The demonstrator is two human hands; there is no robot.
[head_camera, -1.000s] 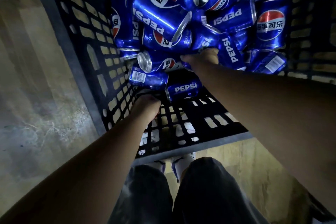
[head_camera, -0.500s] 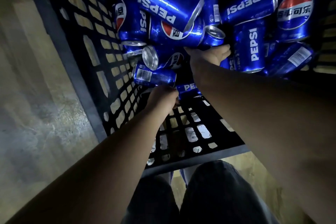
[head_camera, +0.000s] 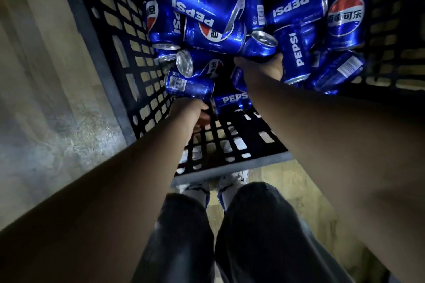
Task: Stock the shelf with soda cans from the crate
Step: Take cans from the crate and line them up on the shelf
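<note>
Blue cans (head_camera: 202, 0) lettered "PEPSI", some bearing the red-white-blue globe and Chinese characters, lie heaped at the 12 o'clock end of a black lattice crate (head_camera: 230, 169); about fifteen show, several cut off by the frame's top edge. The right hand (head_camera: 259, 70) grasps a silver-topped can (head_camera: 259, 47) at the heap's 6 o'clock edge. The left hand (head_camera: 189, 111) sits with a barcode can (head_camera: 188, 86) at its 12 o'clock, its fingers hidden, so its hold cannot be told.
</note>
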